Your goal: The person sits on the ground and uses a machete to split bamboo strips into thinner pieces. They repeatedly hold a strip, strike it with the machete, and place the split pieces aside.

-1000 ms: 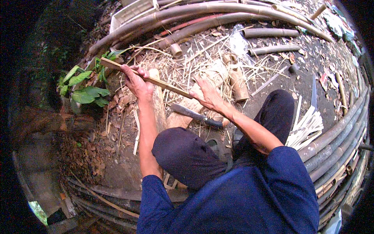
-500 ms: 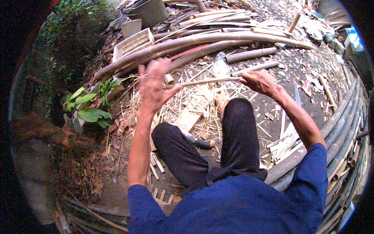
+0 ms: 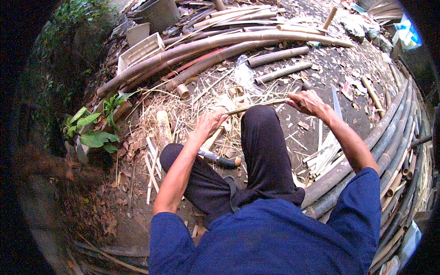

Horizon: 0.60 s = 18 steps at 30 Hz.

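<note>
A thin, slightly bowed bamboo strip (image 3: 256, 107) spans the space between my hands, above my raised right knee. Its left end meets my left hand (image 3: 210, 123), whose thumb and fingers are closed there. My right hand (image 3: 306, 101) grips the other end, knuckles up; a dark round knob (image 3: 306, 85) shows just beyond it, and I cannot tell what it belongs to. Between my legs lies a knife (image 3: 222, 160) with a black handle and a pale butt. A short cut bamboo piece (image 3: 163, 126) is beyond my left knee.
Pale shavings (image 3: 201, 98) litter the ground ahead. Long bamboo poles (image 3: 206, 43) cross the far side, near a white crate (image 3: 140, 52). Split slats (image 3: 325, 151) and stacked poles (image 3: 389, 133) lie at the right, by a saw blade (image 3: 337, 103). Leafy plants (image 3: 94, 130) stand left.
My left hand, raised, spread and blurred before, has come down and closed at the strip's left end. My right hand keeps its grip. The view has shifted, moving the surroundings leftward.
</note>
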Available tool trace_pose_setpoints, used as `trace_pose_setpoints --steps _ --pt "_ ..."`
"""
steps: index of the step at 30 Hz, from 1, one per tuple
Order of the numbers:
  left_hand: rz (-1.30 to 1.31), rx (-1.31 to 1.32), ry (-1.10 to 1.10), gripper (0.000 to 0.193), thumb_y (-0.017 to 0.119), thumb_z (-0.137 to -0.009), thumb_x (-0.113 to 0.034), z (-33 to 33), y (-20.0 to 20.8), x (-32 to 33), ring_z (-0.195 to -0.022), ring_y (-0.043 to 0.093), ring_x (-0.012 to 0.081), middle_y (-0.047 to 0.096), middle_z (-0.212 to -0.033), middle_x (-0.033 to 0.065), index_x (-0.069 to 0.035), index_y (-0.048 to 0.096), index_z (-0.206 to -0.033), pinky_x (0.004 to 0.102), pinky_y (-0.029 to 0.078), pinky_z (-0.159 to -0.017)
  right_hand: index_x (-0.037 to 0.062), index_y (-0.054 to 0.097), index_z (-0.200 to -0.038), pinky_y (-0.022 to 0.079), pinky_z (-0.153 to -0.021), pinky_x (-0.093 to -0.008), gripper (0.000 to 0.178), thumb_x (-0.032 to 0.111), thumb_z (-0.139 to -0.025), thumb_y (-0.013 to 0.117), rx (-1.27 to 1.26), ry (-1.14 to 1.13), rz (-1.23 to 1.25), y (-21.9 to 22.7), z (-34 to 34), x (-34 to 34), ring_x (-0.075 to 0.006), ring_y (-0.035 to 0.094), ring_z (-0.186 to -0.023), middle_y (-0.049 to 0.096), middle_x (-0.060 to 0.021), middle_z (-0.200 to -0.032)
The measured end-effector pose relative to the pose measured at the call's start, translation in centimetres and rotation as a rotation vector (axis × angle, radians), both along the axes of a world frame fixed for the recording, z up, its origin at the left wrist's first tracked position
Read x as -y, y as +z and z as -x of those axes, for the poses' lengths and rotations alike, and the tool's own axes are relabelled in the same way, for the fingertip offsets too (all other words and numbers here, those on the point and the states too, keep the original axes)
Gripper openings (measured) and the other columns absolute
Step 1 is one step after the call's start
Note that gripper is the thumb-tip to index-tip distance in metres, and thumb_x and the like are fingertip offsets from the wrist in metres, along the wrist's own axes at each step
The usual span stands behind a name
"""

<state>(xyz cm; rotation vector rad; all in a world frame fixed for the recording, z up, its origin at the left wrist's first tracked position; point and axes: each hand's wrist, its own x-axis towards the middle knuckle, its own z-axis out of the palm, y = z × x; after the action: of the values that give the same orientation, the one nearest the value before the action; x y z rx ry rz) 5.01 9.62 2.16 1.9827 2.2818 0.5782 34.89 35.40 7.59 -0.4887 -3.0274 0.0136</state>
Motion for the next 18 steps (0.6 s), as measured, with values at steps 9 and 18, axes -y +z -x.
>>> trace_pose_setpoints --steps 9,18 --pt "-0.032 -0.098 0.099 0.032 0.050 -0.095 -0.037 0.3 -2.7 0.5 -0.074 0.062 0.0429 0.064 -0.078 0.0225 -0.008 0.063 -0.094 0.0510 0.049 -0.062 0.0109 0.054 -0.092 0.050 -0.055 -0.0508 0.038 0.046 -0.098 0.041 -0.045 -0.221 0.041 -2.1 0.0 3.7 -0.0408 0.064 -0.068 0.063 -0.0203 -0.068" --pt "0.096 -0.081 0.202 0.037 0.051 -0.095 -0.039 -1.0 -2.5 0.0 -0.071 0.064 0.0403 0.063 -0.074 0.0219 -0.006 0.065 -0.086 0.0492 0.050 -0.061 0.0139 0.058 -0.095 0.049 -0.053 -0.0514 0.039 0.048 -0.097 0.040 -0.115 -0.324 -0.002 -4.2 -1.0 5.0 -0.0402 0.064 -0.064 0.062 -0.0200 -0.065"
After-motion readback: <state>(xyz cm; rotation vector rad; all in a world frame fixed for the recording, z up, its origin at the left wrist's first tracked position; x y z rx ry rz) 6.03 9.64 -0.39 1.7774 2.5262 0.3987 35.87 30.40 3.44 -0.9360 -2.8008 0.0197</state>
